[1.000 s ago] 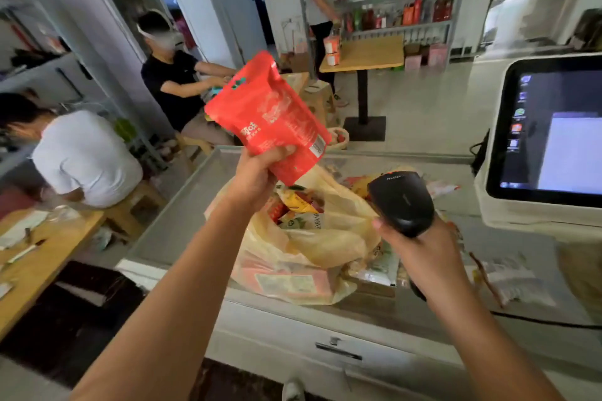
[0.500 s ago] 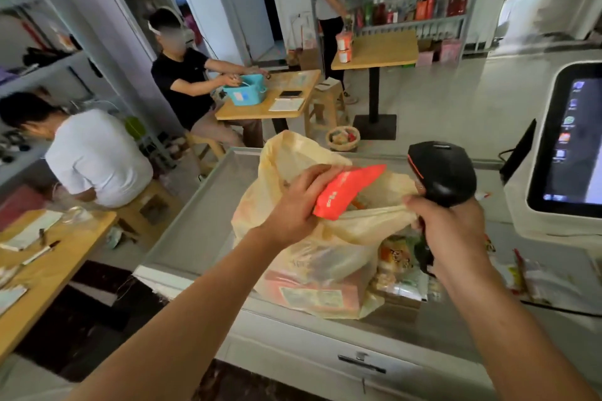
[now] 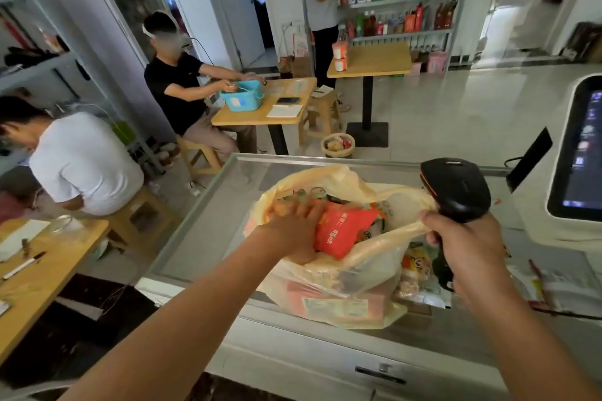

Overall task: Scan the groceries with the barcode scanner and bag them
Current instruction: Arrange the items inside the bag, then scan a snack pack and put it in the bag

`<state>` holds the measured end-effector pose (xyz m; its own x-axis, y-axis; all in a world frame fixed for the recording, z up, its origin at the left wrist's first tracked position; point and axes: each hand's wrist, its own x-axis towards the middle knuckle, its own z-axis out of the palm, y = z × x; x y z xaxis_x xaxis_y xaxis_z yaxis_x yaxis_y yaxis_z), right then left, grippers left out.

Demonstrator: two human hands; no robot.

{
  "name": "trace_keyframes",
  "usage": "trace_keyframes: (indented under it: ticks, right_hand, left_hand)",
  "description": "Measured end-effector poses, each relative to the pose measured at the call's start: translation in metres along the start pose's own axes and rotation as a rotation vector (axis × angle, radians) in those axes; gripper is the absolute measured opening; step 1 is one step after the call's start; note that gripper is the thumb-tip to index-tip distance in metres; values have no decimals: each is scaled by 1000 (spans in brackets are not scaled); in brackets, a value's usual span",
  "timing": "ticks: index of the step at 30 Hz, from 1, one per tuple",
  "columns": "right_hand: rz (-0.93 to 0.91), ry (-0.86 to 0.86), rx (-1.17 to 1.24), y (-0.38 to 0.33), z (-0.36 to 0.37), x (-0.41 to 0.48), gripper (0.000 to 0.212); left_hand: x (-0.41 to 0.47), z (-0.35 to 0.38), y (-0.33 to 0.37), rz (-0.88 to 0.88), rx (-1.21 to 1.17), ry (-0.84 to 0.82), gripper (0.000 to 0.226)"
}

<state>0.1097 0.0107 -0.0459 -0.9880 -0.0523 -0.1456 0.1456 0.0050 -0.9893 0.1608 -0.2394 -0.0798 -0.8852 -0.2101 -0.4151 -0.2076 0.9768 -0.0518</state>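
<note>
The head view is the only one. In it the yellow plastic bag [image 3: 338,283] stands on the glass counter [image 3: 208,238], in the lower middle of the frame, and it looks rather full. The left hand [image 3: 290,231] is inside the mouth of the bag. Its fingers are curled over the left end of the red pouch [image 3: 345,228], which lies on top of the other goods and partly above the rim.

At the right of the frame the right hand [image 3: 469,251] grips the handle of the barcode scanner [image 3: 456,189]. The near rim of the bag seems to be caught under the same fingers, and this keeps the mouth open.

- **The pouch may slide out.** It sits high, so if the left hand lets go too early it may slide over the near rim onto the counter.
- **The bag may tear or tip.** The film is thin and is stretched toward the right hand. A stronger pull could tear it, or tip the bag toward the near edge of the counter.
- **The right hand does two jobs.** If the fingers loosen, the rim falls and the mouth closes, or the scanner slips.
- **Some goods may be missed.** The loose packets [image 3: 420,273] lie just beside the bag, under the right hand, and could be pushed aside or forgotten.

Whether the pouch was scanned, I cannot tell.
</note>
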Motion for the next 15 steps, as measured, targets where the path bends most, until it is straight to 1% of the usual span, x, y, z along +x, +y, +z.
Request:
trace_keyframes:
  ticks: [2, 3, 4, 6, 7, 10, 11, 12, 14, 15]
  right_hand:
    - [-13, 10, -14, -2, 3, -2, 24]
    - [-15, 13, -18, -3, 4, -4, 25]
    - [-16, 13, -17, -4, 5, -5, 26]
    - [-18, 12, -17, -5, 6, -6, 26]
    - [-19, 14, -18, -6, 7, -7, 26]
    - [-24, 18, -22, -9, 8, -9, 24]
    - [-25, 18, -28, -9, 8, -9, 23]
    - [-27, 20, -33, -10, 7, -8, 22]
    - [-23, 17, -37, -10, 5, -6, 21]
    - [-18, 8, -38, -9, 4, -5, 21]
  left_hand:
    - [5, -6, -1, 313, -17, 64, 101]
    - [8, -10, -2, 388, -58, 61, 98]
    - [13, -13, -3, 413, -114, 46, 94]
    - [25, -15, -8, 393, -209, 30, 88]
    - [28, -17, -8, 365, -221, 17, 89]
    - [35, -21, -9, 292, -251, -101, 97]
    - [35, -20, -10, 273, -227, -108, 99]
    - [34, -18, -12, 250, -163, -69, 99]
    - [30, -8, -23, 173, -13, 77, 92]
    - [28, 0, -30, 140, 10, 118, 86]
